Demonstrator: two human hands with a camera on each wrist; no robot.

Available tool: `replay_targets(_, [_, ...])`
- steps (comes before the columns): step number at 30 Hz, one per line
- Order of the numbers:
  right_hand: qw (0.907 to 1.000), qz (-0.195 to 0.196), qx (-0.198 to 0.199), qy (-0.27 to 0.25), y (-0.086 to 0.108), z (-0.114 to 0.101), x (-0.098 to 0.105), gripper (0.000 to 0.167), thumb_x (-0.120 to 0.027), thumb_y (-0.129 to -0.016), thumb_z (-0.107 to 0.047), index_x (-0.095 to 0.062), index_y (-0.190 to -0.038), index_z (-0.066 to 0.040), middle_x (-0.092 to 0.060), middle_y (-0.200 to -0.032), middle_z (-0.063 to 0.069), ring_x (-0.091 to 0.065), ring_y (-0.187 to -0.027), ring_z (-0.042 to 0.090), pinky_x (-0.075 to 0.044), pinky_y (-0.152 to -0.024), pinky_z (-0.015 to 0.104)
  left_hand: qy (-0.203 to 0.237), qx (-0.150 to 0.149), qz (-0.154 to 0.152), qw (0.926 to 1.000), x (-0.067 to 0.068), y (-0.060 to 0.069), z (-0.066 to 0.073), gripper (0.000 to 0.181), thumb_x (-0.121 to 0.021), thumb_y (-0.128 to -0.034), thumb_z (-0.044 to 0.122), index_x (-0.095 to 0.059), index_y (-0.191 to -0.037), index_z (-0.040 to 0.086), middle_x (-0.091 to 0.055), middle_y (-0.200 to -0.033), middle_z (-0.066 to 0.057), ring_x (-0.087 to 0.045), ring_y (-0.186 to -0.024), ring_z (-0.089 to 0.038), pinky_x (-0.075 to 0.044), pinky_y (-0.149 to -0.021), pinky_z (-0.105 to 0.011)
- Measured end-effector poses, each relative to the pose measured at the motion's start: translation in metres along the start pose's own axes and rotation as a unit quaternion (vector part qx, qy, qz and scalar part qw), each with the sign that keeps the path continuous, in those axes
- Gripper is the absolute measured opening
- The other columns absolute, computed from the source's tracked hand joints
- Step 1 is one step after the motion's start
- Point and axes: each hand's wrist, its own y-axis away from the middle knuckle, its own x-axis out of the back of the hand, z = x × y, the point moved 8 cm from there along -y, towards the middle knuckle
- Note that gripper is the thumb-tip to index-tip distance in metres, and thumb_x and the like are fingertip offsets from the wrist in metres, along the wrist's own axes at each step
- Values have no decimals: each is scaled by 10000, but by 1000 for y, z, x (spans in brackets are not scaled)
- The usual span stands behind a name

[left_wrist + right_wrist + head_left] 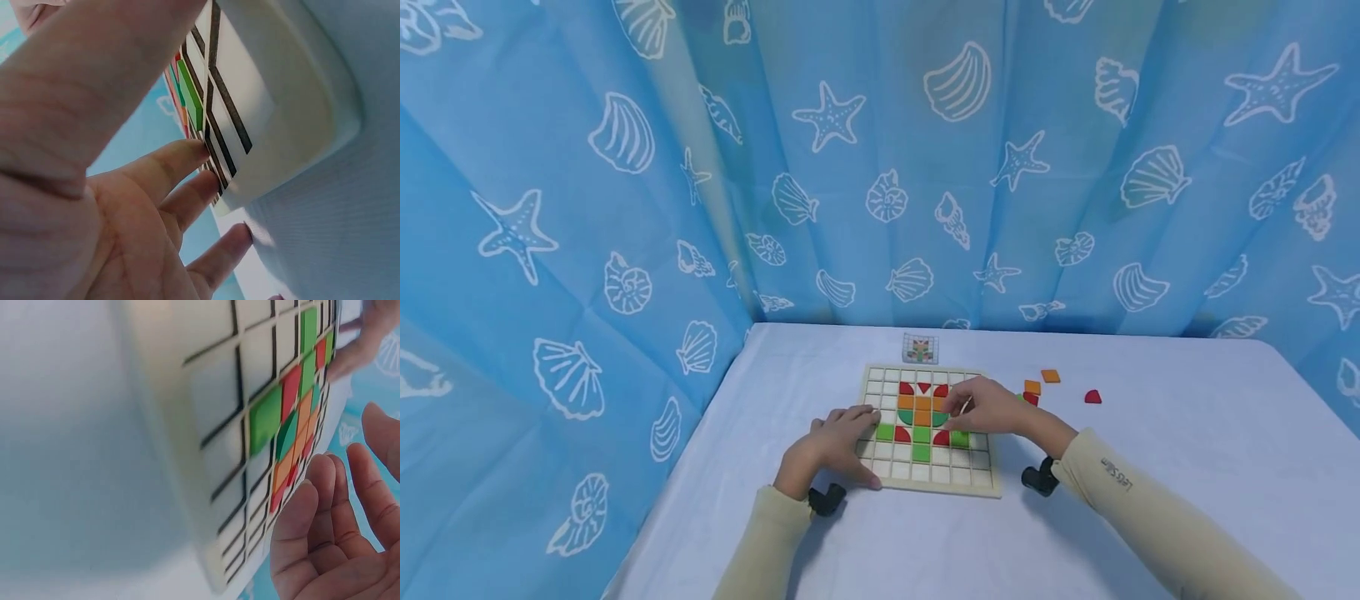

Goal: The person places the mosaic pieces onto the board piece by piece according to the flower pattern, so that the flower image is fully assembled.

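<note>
A pale square grid board [940, 490] lies on the table, with red, orange and green tiles forming a flower-like pattern. At the board's left edge rests my left hand [837, 446], fingers and thumb spread. In the left wrist view its fingertips [199, 150] touch or nearly touch the board's side. My right hand [988, 407] hovers above the right part of the pattern, fingers loosely bent. The right wrist view shows no tile between those fingers [299, 506]. Close to the hand are a bright green tile [959, 439] and a red tile [941, 437] on the grid.
Behind the board lies a small pattern card [921, 348]. To the right are loose pieces: an orange tile [1050, 376], another orange tile [1032, 387] and a red rounded piece [1093, 397]. A blue shell-print curtain [887, 275] hangs behind the white-covered table [1150, 467].
</note>
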Motion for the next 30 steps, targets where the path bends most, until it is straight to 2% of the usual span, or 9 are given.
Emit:
replay_targets(8, [9991, 219, -343, 111, 10, 22, 27, 224, -780, -881, -167, -712, -1043, -28, -690, -943, 22, -627, -885, 195, -545, -794, 342, -4, -2, 52, 10000, 3, 1, 1, 1036, -918, -678, 468, -407, -1543, 220, -332, -1619, -15, -287, -1461, -334, -248, -1137, -653])
replay_targets(16, [9985, 211, -489, 100, 18, 36, 34, 236, -791, -874, -175, -716, -1056, -46, -689, -980, 27, -617, -911, 203, -540, -817, 367, 58, 5, -5, 10000, 2, 3, 3, 1042, -923, -675, 462, -406, -1546, 218, -335, -1619, -12, -286, -1462, -340, -249, -1137, -648])
replay_targets(24, [9958, 470, -773, 143, 23, 51, 50, 242, -766, -893, -186, -710, -1083, -49, -694, -1035, 59, -609, -964, 235, -546, -808, 364, -35, -50, 50, 10000, 0, 1, 1, 1049, -915, -672, 492, -403, -1546, 222, -332, -1620, -10, -287, -1462, -337, -238, -1139, -661])
replay_targets(30, [9919, 738, -1028, 129, 26, 70, 65, 293, -745, -915, -229, -700, -1132, -38, -682, -1046, 84, -612, -924, 236, -540, -748, 335, -52, -34, 47, 10000, -1, 1, -3, 1053, -911, -675, 502, -395, -1552, 229, -327, -1623, 1, -286, -1465, -321, -229, -1147, -660])
